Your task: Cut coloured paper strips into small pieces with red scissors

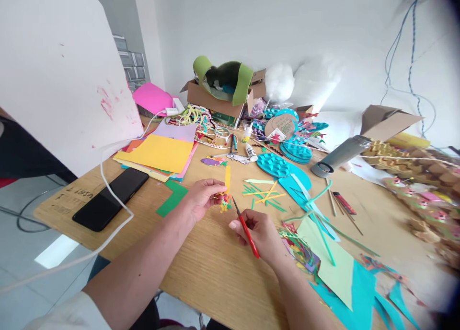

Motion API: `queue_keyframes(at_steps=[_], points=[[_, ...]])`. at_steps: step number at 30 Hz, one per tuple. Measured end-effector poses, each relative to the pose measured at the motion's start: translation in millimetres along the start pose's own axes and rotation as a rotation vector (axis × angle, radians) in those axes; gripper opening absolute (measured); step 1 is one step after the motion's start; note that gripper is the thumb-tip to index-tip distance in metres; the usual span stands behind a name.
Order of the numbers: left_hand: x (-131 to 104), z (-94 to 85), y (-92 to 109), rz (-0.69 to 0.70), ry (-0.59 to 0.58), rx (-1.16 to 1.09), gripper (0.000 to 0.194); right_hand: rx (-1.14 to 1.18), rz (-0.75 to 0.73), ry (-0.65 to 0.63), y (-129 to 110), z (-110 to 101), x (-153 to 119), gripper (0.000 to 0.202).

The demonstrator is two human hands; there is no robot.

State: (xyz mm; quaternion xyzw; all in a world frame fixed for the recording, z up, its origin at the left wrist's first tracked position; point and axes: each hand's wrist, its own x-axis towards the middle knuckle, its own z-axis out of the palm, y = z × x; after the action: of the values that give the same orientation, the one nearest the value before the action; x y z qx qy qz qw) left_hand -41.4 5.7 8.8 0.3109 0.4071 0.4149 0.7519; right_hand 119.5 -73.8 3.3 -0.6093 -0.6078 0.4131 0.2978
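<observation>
My left hand [208, 196] pinches a narrow yellow paper strip [227, 177] that stands up from the fingertips. Just to its right, my right hand [255, 229] grips red-handled scissors [247, 230], blades pointing up and left toward the strip. The blades appear apart from the paper. Under and beside the left fingertips lies a small pile of yellow, orange and red paper bits [225, 206]. Several thin green and yellow paper strips [266, 194] lie crossed to the right of the pile. A green paper piece [172, 199] rests left of my left hand.
A black phone [110, 199] lies at the left, crossed by a white cable [117, 195]. Behind it is a stack of coloured paper [161, 152]. Turquoise egg-carton pieces [273, 165], a grey bottle [341, 156] and a red cutter [344, 203] lie right. A cardboard box [212, 99] stands at the back.
</observation>
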Motion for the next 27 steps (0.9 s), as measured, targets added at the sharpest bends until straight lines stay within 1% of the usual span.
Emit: queue_keyframes(at_steps=[3, 7, 14, 17, 20, 23, 25, 27], points=[[-1.6, 2.5, -1.3, 0.012, -0.019, 0.017, 0.018, 0.104, 0.041, -0.032, 0.7, 2.7, -0.2, 0.043], [-0.9, 2.0, -4.2, 0.051, -0.025, 0.012, 0.017, 0.151, 0.073, -0.021, 4.4, 6.1, 0.8, 0.045], [-1.3, 3.6, -6.1, 0.035, -0.038, -0.072, 0.016, 0.198, 0.123, 0.006, 7.7, 6.9, 3.0, 0.047], [-1.8, 5.0, -5.0, 0.033, -0.018, -0.122, 0.011, 0.241, 0.163, 0.036, 6.7, 5.5, 4.5, 0.048], [-1.5, 5.2, -4.6, 0.012, 0.004, -0.219, 0.007, 0.265, 0.205, 0.049, 5.3, 5.0, 5.0, 0.048], [-1.9, 5.8, -6.1, -0.028, -0.007, -0.269, 0.007, 0.264, 0.164, 0.007, 4.4, 6.7, 3.9, 0.047], [-3.3, 7.4, -7.9, -0.051, -0.033, -0.253, 0.006, 0.274, 0.122, -0.02, 4.3, 8.3, 2.8, 0.047], [-5.4, 9.8, -9.7, -0.059, -0.057, -0.227, 0.006, 0.286, 0.103, -0.02, 4.7, 9.6, 2.1, 0.048]])
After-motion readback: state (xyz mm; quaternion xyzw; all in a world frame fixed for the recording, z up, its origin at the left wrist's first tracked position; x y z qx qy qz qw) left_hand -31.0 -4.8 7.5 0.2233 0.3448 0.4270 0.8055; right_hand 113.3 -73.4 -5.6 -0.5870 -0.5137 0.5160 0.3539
